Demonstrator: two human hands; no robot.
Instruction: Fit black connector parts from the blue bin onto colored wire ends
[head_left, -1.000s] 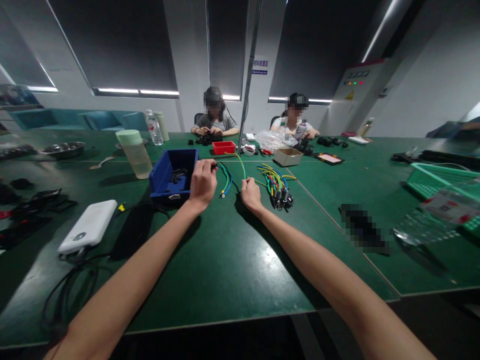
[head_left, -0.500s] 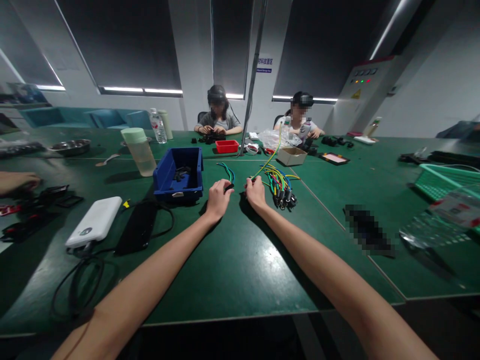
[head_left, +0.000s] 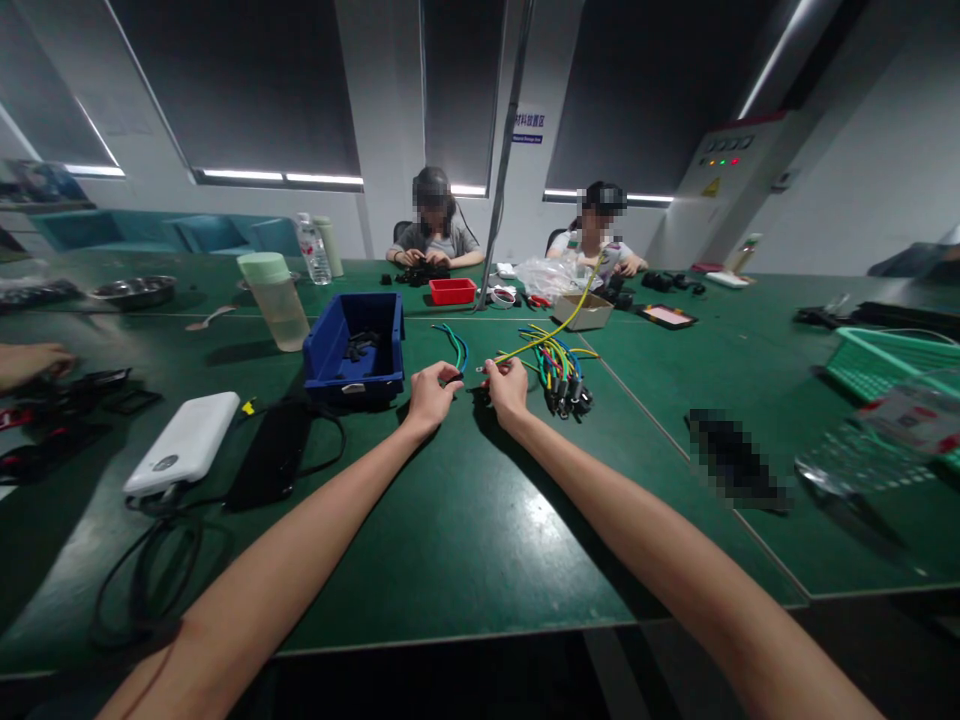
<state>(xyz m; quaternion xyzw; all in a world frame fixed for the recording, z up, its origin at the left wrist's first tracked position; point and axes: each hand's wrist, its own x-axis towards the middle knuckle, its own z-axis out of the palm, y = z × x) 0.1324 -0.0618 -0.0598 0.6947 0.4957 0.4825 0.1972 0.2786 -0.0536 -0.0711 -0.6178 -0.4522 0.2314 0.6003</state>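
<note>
My left hand (head_left: 433, 398) is closed in a pinch on a small black connector (head_left: 454, 378). Green and blue wires (head_left: 459, 345) rise from the far side of that connector in a short curve. Between the fingertips of my right hand (head_left: 508, 386) is a yellow wire (head_left: 559, 331), its long free part arching up and away to the right. A small metal tip (head_left: 481, 370) pokes out of my right fingers toward the left hand, the two apart by a narrow gap. Just right of my right hand lies a bundle of coloured wires (head_left: 559, 370) with dark and metal ends.
Left of my hands stands a blue bin (head_left: 319, 360) with small black parts inside. A power bank (head_left: 184, 443), a black phone (head_left: 270, 455) and a bottle (head_left: 274, 300) are farther left. Behind are a red tray (head_left: 452, 291) and small box (head_left: 582, 312). Two people sit opposite.
My right hand has turned slightly, and the metal tip now shows at its fingers. The yellow wire has swung right and lower. My left hand has shifted a little left, still on the connector.
</note>
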